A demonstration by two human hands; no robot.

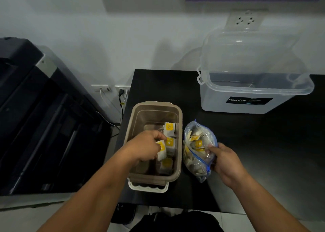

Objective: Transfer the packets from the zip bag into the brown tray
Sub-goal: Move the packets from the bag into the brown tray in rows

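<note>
**A:** Packets (169,129): where are they?

**B:** Some lie in the tray, along its right side. More are in the bag. Biggest things first, though: a dark printer (44,117) stands left of the black table (263,143). A clear box (246,94) sits at the table's far right, lid tipped up behind it.

**A:** And the tray?

**B:** The brown tray (154,107) is at the table's front left. The bag (198,168) lies just beside it, on its right.

**A:** The hands?

**B:** The left hand (146,149) is over the tray. Its fingers are curled and pinch one packet (162,151) just above those lying there. The right hand (226,163) grips the bag's right edge by the blue zip, fingers closed on the plastic.
</note>
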